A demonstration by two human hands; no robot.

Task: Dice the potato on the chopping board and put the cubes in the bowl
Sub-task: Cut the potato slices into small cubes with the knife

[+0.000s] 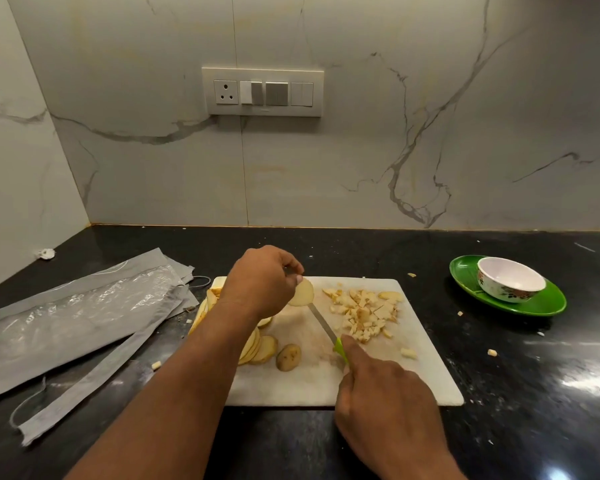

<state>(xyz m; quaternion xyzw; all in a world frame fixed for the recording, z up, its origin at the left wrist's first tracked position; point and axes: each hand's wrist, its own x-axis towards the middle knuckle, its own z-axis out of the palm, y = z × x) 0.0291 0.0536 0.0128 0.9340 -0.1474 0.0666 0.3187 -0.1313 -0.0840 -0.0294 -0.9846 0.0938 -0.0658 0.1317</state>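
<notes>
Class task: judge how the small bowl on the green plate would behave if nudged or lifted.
The bowl looks empty, so probably light. It sits tilted near the sloping edge of the plate, so a nudge might slide or tip it. Its glossy surface may be slippery.

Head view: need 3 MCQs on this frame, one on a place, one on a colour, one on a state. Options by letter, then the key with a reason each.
1. Where does the bowl stand?
A. on the chopping board
B. on the green plate, right of the board
C. on the plastic bags

2. What colour is the knife handle?
A. green
B. red
C. black

3. What does the left hand hold?
A. nothing
B. the bowl
C. a potato slice

Key: 1 B, the bowl sits on the green plate, clear of the chopping board. 2 A, bright green shows above the right hand gripping it. 3 C, its fingertips pinch a round potato slice above the board, near the blade tip.
</notes>
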